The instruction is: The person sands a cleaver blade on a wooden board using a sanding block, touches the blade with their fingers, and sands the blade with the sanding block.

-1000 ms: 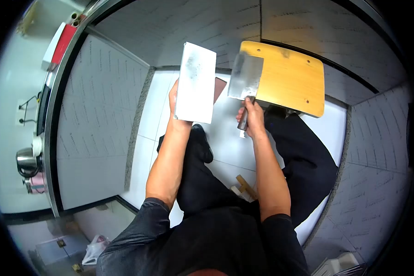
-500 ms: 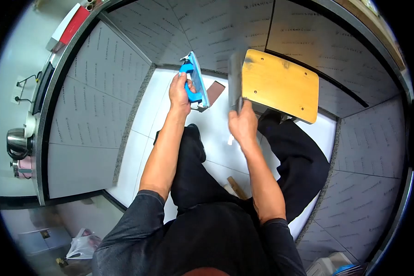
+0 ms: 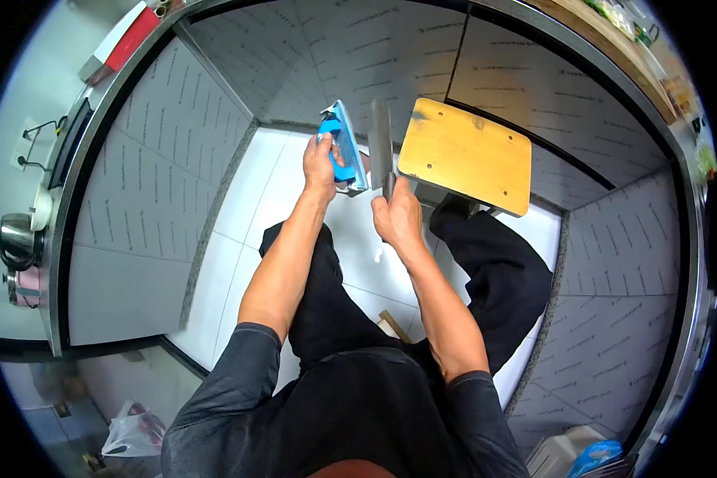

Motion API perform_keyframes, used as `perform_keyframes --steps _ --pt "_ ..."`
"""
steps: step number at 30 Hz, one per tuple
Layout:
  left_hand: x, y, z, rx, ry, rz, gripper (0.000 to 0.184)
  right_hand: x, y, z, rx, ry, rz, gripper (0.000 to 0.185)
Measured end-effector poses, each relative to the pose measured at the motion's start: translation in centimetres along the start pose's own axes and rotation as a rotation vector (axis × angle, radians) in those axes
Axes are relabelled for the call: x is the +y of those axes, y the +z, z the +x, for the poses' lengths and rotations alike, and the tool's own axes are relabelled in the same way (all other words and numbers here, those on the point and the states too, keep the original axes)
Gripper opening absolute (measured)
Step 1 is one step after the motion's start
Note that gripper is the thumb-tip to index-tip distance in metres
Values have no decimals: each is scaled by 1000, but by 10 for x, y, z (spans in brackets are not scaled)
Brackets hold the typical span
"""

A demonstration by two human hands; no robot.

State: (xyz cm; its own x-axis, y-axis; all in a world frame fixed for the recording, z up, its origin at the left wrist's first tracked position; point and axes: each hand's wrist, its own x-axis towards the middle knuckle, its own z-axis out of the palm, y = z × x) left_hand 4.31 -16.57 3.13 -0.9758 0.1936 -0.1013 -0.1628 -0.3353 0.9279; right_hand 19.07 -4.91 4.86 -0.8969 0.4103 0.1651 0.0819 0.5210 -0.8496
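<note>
My left hand [image 3: 321, 163] is wrapped round the blue handle of a flat sanding block [image 3: 349, 147], whose face is tilted to the right and seen nearly edge-on. My right hand [image 3: 398, 213] grips the dark handle of a cleaver [image 3: 381, 137], its broad blade upright and also close to edge-on. A narrow gap lies between the block and the blade. Just right of the cleaver stands a stool with a yellow wooden seat [image 3: 466, 155].
White floor tiles [image 3: 235, 209] lie under my legs, with a small wooden piece [image 3: 392, 327] between them. Grey cabinet panels surround me. A kettle [image 3: 20, 240] and a red-and-white box [image 3: 127, 40] are on the left counter; a plastic bag [image 3: 135, 430] is lower left.
The sanding block has turned from its pale flat face to nearly edge-on. The cleaver has turned edge-on too and moved left, off the stool's edge and nearer the block. The camera view has shifted.
</note>
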Motion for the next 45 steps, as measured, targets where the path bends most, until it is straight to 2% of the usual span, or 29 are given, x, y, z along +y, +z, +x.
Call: perform_keyframes --steps 2,4,5,7,8,9,11,12,13,16,21,23,24,25,27,28,30,31,33,34,35,37,39,41,45 --pt "3 6 -4 -28 -12 -38 20 4 3 4 49 -2 2 30" --pt "2 7 -5 -55 -30 -81 21 0 -11 5 -95 26 -71 33" --pt "2 6 -4 -56 -32 -82 21 5 -12 7 -94 27 -73 33" --pt "5 -1 1 13 -188 -302 23 25 -7 9 96 1 -22 34" --pt "6 -7 3 45 -207 -403 26 48 -8 16 61 141 160 35" --pt "0 -18 8 49 -212 -396 26 9 -35 11 6 352 439 26" --pt "-17 -40 20 -150 -272 -657 34 30 -37 13 -15 419 572 21" --pt "4 -19 4 -35 -287 -571 40 31 -40 13 -27 433 699 16" --pt "8 -17 0 -35 -286 -570 40 30 -40 14 -28 433 700 16" --pt "11 -14 -2 -201 -234 -636 43 40 -38 14 0 524 854 10" --pt "10 -22 9 -278 -284 -644 39 49 -39 16 18 573 885 11" --pt "-3 -43 33 -661 -179 -445 45 52 -40 16 22 582 944 10" --pt "13 -24 17 -462 -122 -141 41 53 -39 15 27 587 944 10" --pt "35 2 1 -434 19 404 38 57 -41 15 31 603 943 9" --pt "47 12 -3 -530 108 698 39 61 -39 16 25 620 943 8" --pt "51 19 -1 -540 105 698 39 64 -40 15 26 634 970 8" --pt "58 26 7 -695 518 1378 39 70 -37 15 9 637 1012 9" --pt "56 32 13 -708 524 1380 39 76 -36 17 22 635 1018 9" --pt "48 32 21 -776 752 1449 39 86 -28 17 4 648 966 10" --pt "39 36 29 -791 947 1500 37 95 -24 18 -14 650 981 11" --pt "35 34 34 -791 945 1502 37 100 -19 19 -15 651 982 11" --pt "26 45 40 -930 1019 1598 35 106 -21 20 -34 644 969 11" --pt "21 49 41 -925 1033 1584 33 110 -21 19 -46 668 975 10" --pt "15 56 51 -1125 1044 1563 30 116 -17 22 -21 652 948 9" --pt "-2 73 61 -1258 1038 1524 23 121 -17 28 -6 704 978 7"
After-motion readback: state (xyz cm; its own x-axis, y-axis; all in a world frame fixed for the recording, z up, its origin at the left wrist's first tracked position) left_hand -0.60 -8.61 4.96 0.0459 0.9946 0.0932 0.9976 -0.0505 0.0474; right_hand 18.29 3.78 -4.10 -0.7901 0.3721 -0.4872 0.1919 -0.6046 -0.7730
